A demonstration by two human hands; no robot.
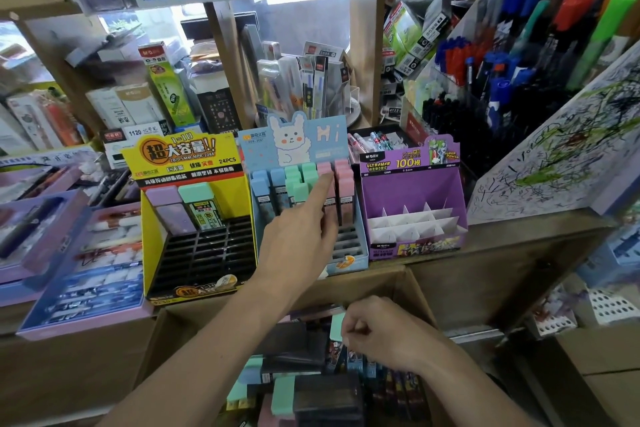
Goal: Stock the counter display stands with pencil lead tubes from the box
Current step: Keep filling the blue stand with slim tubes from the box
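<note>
On the table (519, 236), the yellow stand (149, 236) holds only three tubes at the back; most of its black slots are bare. The blue stand (311, 139) has its back rows filled with blue, green and pink tubes and its front slots open. There the left hand (298, 239) presses a straight forefinger on a pink tube (325, 172), the other fingers folded, nothing seen in them. Below, the box (363, 284) is full of lead tubes (317, 399). The right hand (375, 334) curls its fingers over them, but I cannot tell if it grips one. The purple stand (412, 191) is empty. Stocking looks less than half done.
</note>
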